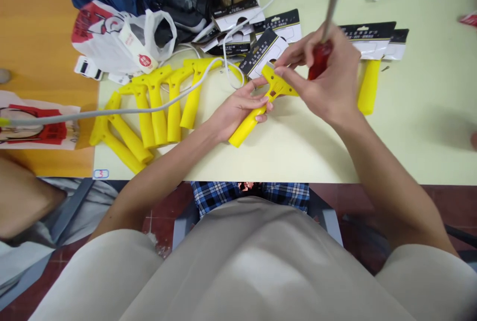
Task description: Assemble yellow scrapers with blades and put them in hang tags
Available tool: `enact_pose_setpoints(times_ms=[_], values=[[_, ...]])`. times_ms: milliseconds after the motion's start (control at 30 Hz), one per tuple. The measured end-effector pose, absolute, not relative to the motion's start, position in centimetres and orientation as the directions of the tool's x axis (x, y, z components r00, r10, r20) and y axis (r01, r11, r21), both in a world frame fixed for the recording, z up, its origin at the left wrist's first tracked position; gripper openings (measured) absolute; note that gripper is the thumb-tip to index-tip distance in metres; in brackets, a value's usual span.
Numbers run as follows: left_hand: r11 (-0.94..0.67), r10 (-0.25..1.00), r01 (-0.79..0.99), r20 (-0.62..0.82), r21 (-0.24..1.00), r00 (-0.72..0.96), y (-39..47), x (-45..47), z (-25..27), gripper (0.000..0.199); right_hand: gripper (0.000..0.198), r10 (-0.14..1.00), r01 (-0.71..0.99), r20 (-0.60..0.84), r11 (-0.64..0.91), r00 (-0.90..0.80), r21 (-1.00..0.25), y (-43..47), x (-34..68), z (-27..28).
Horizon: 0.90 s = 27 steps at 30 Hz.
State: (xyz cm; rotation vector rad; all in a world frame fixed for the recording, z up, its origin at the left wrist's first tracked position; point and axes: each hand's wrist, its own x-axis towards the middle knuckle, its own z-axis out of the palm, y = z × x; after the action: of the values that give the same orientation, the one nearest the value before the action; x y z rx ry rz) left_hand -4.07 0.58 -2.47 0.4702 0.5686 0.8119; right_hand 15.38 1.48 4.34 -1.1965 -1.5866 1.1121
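My left hand (242, 110) is closed round the neck of a yellow scraper (246, 129), whose T-shaped head tilts up and away from me. A small silvery edge shows at the left tip of that head. My right hand (331, 72) grips the red handle of a screwdriver (321, 58) in the palm, its blurred metal shaft rising away from the scraper. Thumb and forefinger of this hand are at the scraper's head; whether they pinch a small part cannot be made out. A black and white card (264, 52) lies just behind the head.
Several yellow scrapers (159, 117) lie in a row at left, a grey cable (149, 110) running across them. Behind are a white plastic bag (108, 38) and more cards (279, 24). Another yellow scraper (368, 87) lies at right under a card (368, 38).
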Motion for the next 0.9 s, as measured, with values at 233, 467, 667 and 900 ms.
enact_pose_setpoints(times_ms=[233,467,667,900], values=[[0.585,0.784,-0.539,-0.252,0.606,0.568,0.8,-4.2,-3.0,0.042,0.056,0.958,0.335,0.228,0.275,-0.171,-0.901,3.4,16.2,-2.3],[0.568,0.776,-0.491,-0.233,0.661,0.586,0.6,-4.1,-3.1,0.049,0.064,0.962,0.331,0.231,0.267,-0.145,-0.905,3.3,17.2,-2.2],[0.550,0.776,-0.477,-0.208,0.686,0.595,0.3,-4.2,-3.3,0.048,0.073,0.976,0.312,0.167,0.203,-0.137,-0.928,3.3,17.4,-1.8],[0.542,0.789,-0.462,-0.236,0.702,0.568,0.1,-4.1,-3.0,0.048,0.086,0.991,0.164,0.078,0.095,-0.105,-0.982,3.6,16.9,-2.4]])
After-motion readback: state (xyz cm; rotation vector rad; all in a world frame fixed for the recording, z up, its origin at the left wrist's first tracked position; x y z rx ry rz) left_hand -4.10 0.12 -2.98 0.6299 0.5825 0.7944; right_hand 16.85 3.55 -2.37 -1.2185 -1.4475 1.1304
